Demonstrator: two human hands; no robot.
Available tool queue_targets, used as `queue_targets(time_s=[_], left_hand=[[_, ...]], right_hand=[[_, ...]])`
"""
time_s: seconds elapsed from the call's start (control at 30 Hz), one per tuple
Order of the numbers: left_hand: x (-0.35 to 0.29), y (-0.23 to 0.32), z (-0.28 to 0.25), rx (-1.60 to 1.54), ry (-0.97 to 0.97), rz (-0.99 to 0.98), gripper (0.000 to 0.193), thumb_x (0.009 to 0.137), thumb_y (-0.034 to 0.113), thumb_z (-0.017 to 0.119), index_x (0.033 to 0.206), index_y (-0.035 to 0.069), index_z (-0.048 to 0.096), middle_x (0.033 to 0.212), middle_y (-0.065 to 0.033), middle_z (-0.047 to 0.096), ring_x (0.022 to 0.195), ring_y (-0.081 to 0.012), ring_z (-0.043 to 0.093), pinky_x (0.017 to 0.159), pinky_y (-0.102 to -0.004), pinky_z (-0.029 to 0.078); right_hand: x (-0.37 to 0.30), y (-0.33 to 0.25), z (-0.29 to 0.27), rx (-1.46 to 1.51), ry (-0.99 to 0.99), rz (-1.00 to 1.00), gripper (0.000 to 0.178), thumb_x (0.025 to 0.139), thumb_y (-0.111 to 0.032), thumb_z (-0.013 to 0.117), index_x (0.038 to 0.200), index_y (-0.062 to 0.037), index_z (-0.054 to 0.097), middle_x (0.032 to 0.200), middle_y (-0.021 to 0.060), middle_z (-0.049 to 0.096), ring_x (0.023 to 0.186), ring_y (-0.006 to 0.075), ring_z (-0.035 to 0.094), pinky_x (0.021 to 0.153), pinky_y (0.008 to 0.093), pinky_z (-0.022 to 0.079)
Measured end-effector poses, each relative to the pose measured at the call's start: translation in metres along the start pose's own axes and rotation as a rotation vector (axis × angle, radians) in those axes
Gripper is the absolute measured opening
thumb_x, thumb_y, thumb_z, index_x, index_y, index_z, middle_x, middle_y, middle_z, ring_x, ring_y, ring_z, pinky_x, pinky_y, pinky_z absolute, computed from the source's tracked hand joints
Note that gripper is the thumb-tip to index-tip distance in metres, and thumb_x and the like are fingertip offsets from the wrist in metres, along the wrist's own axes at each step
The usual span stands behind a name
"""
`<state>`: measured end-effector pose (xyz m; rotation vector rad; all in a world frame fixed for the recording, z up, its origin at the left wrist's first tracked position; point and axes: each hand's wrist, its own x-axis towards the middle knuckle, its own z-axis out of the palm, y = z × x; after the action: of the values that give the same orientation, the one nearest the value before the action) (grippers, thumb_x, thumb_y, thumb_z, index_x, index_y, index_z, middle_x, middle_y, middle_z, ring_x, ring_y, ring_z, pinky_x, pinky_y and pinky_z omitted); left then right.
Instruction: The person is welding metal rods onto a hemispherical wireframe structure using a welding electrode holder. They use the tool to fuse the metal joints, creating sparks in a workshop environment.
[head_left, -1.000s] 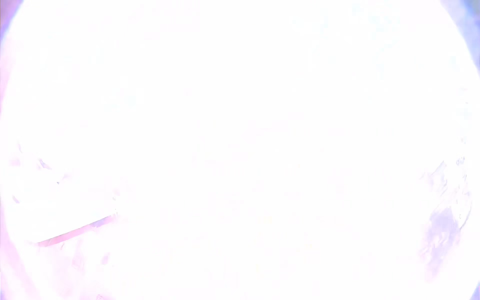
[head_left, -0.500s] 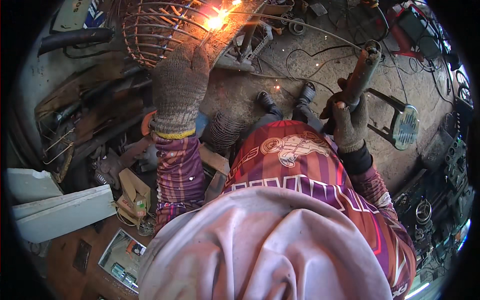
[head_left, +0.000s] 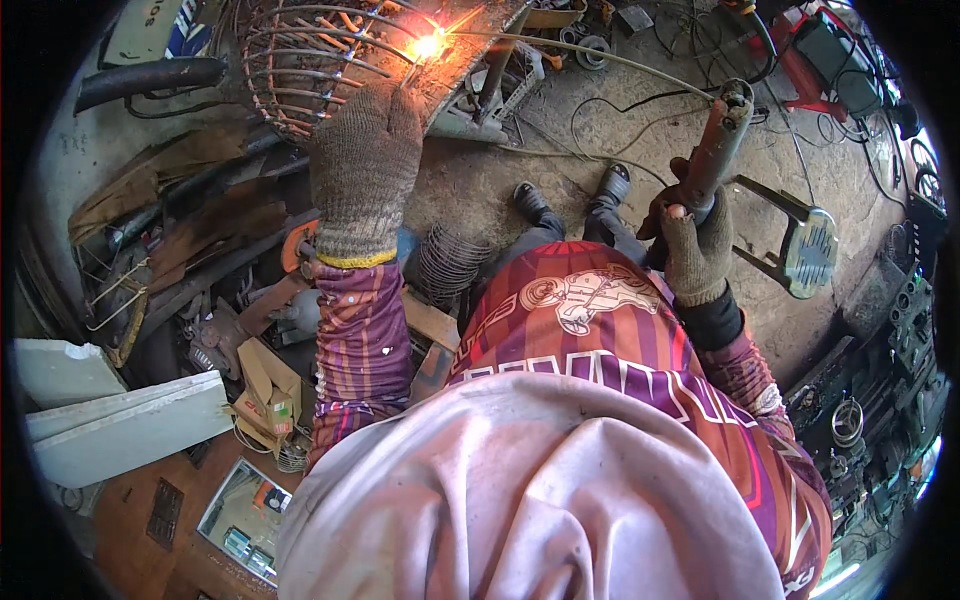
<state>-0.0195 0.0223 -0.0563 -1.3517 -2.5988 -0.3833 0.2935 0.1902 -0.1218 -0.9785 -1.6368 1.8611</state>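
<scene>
My pale cloth hood (head_left: 520, 500) and striped maroon jersey (head_left: 600, 330) fill the lower half of the view as I stand over a dirt workshop floor (head_left: 560, 130) strewn with cables and scrap. At upper left sits a round wire cage (head_left: 300, 60) of bent rods, lying against a metal frame, and a bright orange spark (head_left: 430, 45) burns at its right edge where the thin welding rod (head_left: 590, 52) meets the metal. To the right a small metal stool (head_left: 800, 245) stands on the floor, and at far left pale boards (head_left: 120, 425) lie beside cardboard boxes (head_left: 262, 385). My two dark shoes (head_left: 570, 195) show on the ground between my arms. My left hand (head_left: 362, 170), in a knitted grey glove, is raised flat with fingers together and extended; it holds nothing that I can see, its back toward me, just below the cage and the spark. My right hand (head_left: 695, 245), in a similar glove, has its grip closed around the rusty electrode holder (head_left: 715, 150), which points upward and carries the rod across to the cage.
</scene>
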Motion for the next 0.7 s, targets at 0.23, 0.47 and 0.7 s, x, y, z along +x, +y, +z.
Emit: queue_targets(time_s=[0.23, 0.47, 0.7], left_hand=[[0.0001, 0.0007, 0.0016, 0.030, 0.018, 0.053, 0.026, 0.099, 0.029, 0.059, 0.091, 0.007, 0.070, 0.082, -0.0195, 0.069, 0.075, -0.0402, 0.070, 0.066, -0.0499, 0.056], [0.0008, 0.0055, -0.0047, 0.024, -0.016, -0.004, 0.027, 0.099, 0.030, 0.058, 0.091, 0.007, 0.070, 0.082, -0.0194, 0.069, 0.075, -0.0400, 0.070, 0.066, -0.0503, 0.056], [0.0020, 0.0065, -0.0007, 0.005, -0.033, -0.028, 0.026, 0.099, 0.031, 0.060, 0.093, 0.007, 0.070, 0.082, -0.0185, 0.070, 0.074, -0.0398, 0.070, 0.066, -0.0502, 0.056]], right_hand=[[0.0004, -0.0004, 0.0020, -0.014, -0.026, -0.021, 0.076, 0.095, -0.039, 0.074, 0.146, 0.0075, 0.041, 0.092, 0.0069, 0.062, 0.075, 0.0148, 0.062, 0.064, 0.0294, 0.054], [-0.0005, 0.0059, 0.0025, -0.049, -0.027, -0.020, 0.071, 0.097, -0.036, 0.072, 0.145, 0.0078, 0.043, 0.092, 0.0063, 0.062, 0.075, 0.0139, 0.061, 0.063, 0.0288, 0.053], [-0.0012, 0.0028, -0.0011, -0.073, -0.046, 0.044, 0.059, 0.095, -0.031, 0.074, 0.138, 0.0013, 0.050, 0.104, 0.0071, 0.065, 0.085, 0.0128, 0.064, 0.075, 0.0294, 0.054]])
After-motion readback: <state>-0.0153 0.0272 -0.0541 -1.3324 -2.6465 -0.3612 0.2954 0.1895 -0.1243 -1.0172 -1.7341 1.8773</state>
